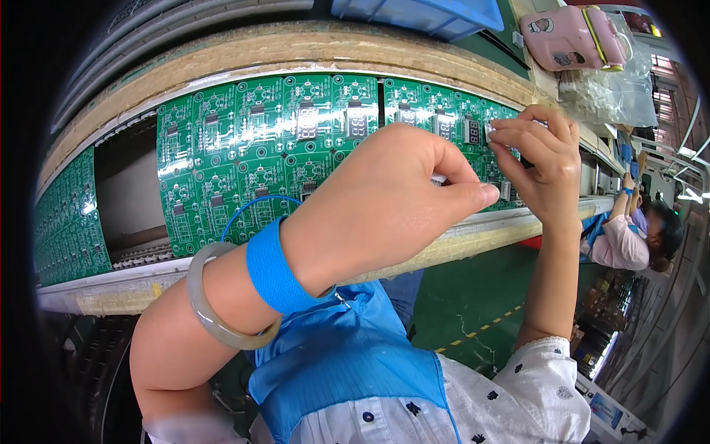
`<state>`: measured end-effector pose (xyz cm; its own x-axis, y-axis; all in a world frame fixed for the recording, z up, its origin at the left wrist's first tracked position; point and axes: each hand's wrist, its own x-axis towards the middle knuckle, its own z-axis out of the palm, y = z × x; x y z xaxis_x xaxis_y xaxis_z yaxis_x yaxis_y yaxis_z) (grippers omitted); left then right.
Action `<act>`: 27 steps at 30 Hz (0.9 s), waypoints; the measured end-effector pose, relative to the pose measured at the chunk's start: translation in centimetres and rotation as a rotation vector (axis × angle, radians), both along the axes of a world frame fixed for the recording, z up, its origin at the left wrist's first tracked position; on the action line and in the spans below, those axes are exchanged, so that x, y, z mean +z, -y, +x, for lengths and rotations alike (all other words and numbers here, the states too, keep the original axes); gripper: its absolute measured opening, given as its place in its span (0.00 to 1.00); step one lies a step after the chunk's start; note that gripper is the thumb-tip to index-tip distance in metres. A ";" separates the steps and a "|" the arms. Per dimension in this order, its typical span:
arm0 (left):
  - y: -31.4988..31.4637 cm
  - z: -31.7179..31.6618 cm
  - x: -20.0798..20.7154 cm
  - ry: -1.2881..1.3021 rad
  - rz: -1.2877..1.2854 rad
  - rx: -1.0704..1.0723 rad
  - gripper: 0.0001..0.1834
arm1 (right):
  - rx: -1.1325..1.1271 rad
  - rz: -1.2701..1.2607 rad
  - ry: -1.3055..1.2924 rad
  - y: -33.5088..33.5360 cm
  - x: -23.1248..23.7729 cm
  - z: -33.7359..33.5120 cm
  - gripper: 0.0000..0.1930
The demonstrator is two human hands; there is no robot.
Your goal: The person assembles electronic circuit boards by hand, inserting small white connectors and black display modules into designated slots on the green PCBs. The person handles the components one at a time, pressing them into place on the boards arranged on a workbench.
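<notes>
In the head view, the right hand (pixel 543 159) had a small whitish piece (pixel 489 132) pinched between thumb and fingertips, right over the green circuit boards (pixel 266 148) on the line. The left hand (pixel 403 196) hung over them too, thumb and finger nearly together; couldn't tell if it was gripping anything, tbh. A few digit displays (pixel 307 124) sat on the boards' upper row. Container-wise: a blue plastic bin (pixel 433 16) stood past the wooden ledge, contents not visible. Right of it was a pink container (pixel 566 37), insides hidden, and a clear plastic bag (pixel 606 100) with whitish stuff in it.
</notes>
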<state>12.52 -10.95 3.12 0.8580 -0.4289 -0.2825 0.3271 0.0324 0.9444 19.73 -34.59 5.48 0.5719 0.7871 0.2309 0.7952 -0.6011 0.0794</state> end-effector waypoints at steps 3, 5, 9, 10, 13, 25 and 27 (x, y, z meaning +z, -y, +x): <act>0.1 -0.1 -0.3 -0.005 -0.020 0.018 0.14 | -0.003 -0.007 -0.007 -0.2 0.0 0.0 0.08; 0.0 -0.1 -0.1 -0.016 -0.020 0.011 0.14 | -0.002 -0.003 -0.014 -0.3 -0.1 0.0 0.08; -0.1 -0.1 -0.2 -0.018 -0.044 0.014 0.14 | -0.004 -0.008 -0.027 -0.3 0.1 0.1 0.07; -0.1 -0.1 -0.2 -0.007 -0.051 0.010 0.14 | -0.007 -0.002 -0.035 -0.2 0.0 0.1 0.07; -0.4 0.0 -0.2 0.028 -0.059 -0.001 0.14 | -0.018 0.017 -0.048 0.1 -0.2 -0.1 0.07; -0.1 0.5 0.9 0.240 0.182 0.122 0.10 | -0.275 0.500 -0.051 3.5 -0.9 -1.5 0.05; 0.6 0.9 1.9 0.253 0.273 0.128 0.09 | -0.340 0.581 -0.036 4.6 -1.4 -2.0 0.05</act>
<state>13.38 -11.60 4.98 0.9569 -0.2520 -0.1442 0.0926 -0.2058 0.9742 17.69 -39.20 4.10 0.7816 0.3152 0.5383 0.5499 -0.7555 -0.3560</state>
